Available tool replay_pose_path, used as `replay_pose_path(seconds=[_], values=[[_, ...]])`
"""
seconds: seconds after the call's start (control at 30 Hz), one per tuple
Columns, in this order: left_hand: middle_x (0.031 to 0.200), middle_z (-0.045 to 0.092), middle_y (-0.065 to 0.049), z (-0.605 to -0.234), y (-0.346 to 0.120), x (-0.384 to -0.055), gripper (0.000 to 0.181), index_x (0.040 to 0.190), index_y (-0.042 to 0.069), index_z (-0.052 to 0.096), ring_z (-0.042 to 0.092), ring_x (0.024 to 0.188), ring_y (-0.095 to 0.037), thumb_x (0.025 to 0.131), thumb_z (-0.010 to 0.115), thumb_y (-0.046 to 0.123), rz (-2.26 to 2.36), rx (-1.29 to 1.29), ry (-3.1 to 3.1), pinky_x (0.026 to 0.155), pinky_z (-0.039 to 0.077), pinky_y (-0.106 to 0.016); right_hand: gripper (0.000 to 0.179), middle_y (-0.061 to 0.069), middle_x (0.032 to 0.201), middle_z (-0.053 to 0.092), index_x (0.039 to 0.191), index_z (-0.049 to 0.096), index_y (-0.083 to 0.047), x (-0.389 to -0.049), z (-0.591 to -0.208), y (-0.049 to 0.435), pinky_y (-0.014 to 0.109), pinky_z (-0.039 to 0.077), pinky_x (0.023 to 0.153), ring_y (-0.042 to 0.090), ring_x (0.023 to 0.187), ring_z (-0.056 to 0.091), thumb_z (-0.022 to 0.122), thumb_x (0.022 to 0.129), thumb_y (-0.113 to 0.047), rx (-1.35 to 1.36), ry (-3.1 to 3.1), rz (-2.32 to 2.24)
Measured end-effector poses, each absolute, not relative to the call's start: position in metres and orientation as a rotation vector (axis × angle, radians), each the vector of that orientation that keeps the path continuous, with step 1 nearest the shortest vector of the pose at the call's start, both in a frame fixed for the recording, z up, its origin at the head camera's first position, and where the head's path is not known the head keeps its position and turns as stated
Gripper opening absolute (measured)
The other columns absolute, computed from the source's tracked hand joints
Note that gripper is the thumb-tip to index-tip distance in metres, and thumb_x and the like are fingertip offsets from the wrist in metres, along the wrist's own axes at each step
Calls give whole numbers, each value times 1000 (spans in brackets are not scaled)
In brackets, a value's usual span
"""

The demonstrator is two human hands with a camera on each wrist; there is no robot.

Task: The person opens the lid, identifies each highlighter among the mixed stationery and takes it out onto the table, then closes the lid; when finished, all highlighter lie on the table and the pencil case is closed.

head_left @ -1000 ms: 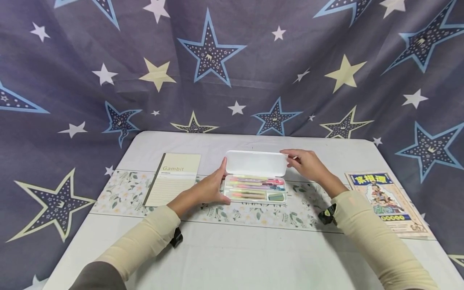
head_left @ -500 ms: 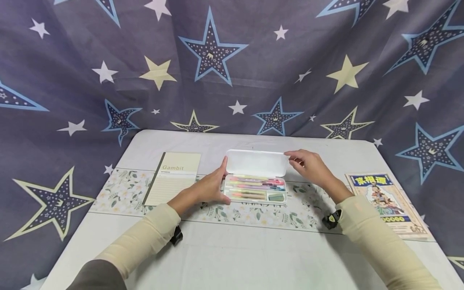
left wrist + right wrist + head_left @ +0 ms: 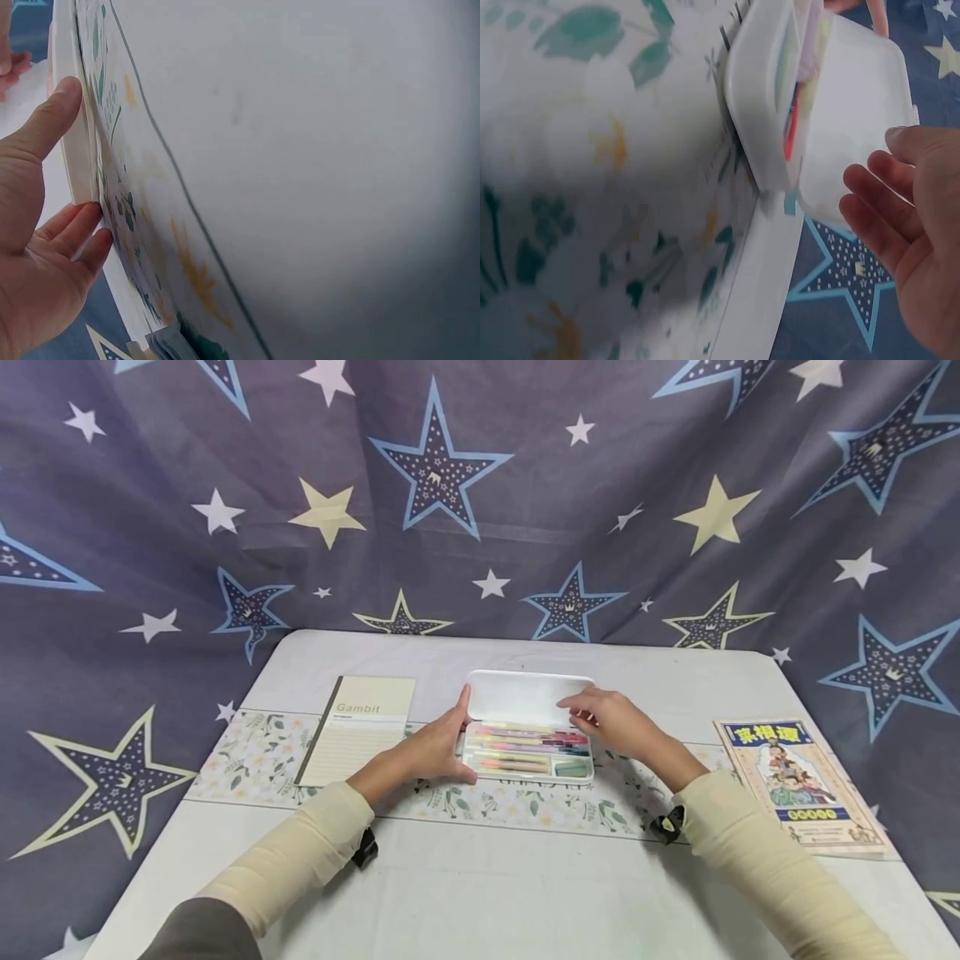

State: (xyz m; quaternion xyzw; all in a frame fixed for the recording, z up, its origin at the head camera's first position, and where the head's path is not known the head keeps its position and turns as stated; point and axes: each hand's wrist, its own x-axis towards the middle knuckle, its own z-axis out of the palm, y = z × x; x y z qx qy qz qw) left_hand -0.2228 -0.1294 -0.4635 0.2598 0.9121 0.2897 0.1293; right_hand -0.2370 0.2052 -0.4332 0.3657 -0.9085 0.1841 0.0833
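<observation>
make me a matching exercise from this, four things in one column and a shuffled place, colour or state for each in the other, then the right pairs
1. notebook
2. book
3. case
4. right hand

a. white, standing open
b. holding nothing
c. cream, dark along one edge
d. blue across its top

Pairs: 1-c, 2-d, 3-a, 4-b

Free room right of my right hand (image 3: 618, 724), up to the booklet (image 3: 798, 785); lid (image 3: 517, 695) (opened) blocks just beyond my fingers (image 3: 881, 202).
</observation>
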Motion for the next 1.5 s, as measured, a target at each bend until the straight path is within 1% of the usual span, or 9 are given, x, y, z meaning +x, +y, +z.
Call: replay_pose_path(seconds=[0.07, 0.1, 0.17, 0.43, 0.6, 0.73, 0.93, 1.23, 1.5], values=[[144, 52, -11, -465, -130, -223, 153, 160, 18, -26, 56, 129, -24, 69, 95, 38, 847, 749, 2643, 112, 44, -43, 29, 8, 99, 72, 123, 72, -5, -236, -436, 200, 36, 60, 79, 18, 88, 72, 68, 95, -6, 1107, -2723, 523], [145, 51, -11, -465, -130, -223, 153, 160, 19, -26, 55, 130, -24, 68, 95, 39, 846, 744, 2644, 112, 43, -43, 29, 8, 99, 72, 123, 72, -5, -236, -438, 198, 34, 59, 76, 18, 88, 71, 68, 94, -6, 1111, -2726, 519], [145, 51, -10, -467, -131, -224, 154, 160, 20, -26, 55, 131, -24, 68, 96, 39, 849, 735, 2642, 114, 42, -42, 29, 8, 98, 72, 122, 73, -6, -235, -441, 193, 34, 59, 75, 18, 87, 71, 69, 93, -6, 1111, -2728, 513], [143, 53, -6, -472, -131, -224, 155, 160, 21, -26, 56, 127, -20, 67, 96, 39, 860, 733, 2653, 114, 42, -41, 27, 6, 97, 72, 120, 74, -8, -238, -457, 180, 32, 59, 74, 17, 85, 70, 73, 93, -9, 1107, -2756, 462], [142, 52, -7, -474, -130, -225, 155, 160, 20, -26, 55, 129, -20, 67, 96, 40, 846, 753, 2652, 114, 42, -40, 23, 4, 94, 73, 114, 78, -12, -239, -463, 175, 31, 57, 72, 14, 81, 67, 75, 91, -11, 1089, -2758, 392], [141, 52, -6, -474, -129, -224, 155, 159, 20, -27, 55, 127, -19, 67, 96, 41, 847, 751, 2645, 113, 42, -40, 20, 2, 93, 72, 110, 80, -14, -238, -465, 172, 30, 54, 69, 12, 77, 63, 76, 90, -11, 1082, -2771, 356], [138, 54, -7, -472, -130, -223, 154, 160, 18, -25, 57, 123, -20, 67, 96, 38, 877, 765, 2638, 112, 43, -42, 22, 2, 94, 70, 112, 80, -15, -238, -464, 170, 29, 52, 67, 11, 75, 60, 75, 91, -10, 1044, -2826, 344], [142, 53, -7, -467, -131, -225, 153, 159, 21, -28, 57, 124, -19, 69, 95, 39, 864, 753, 2623, 111, 44, -41, 22, 2, 93, 70, 111, 80, -15, -242, -463, 169, 29, 53, 67, 12, 76, 62, 75, 90, -9, 1038, -2830, 341], [143, 53, -7, -466, -131, -224, 153, 160, 20, -27, 55, 128, -19, 69, 95, 38, 865, 747, 2629, 115, 41, -41, 24, 1, 90, 68, 112, 80, -16, -241, -464, 168, 24, 46, 61, 7, 67, 53, 72, 91, -8, 1013, -2829, 323]])
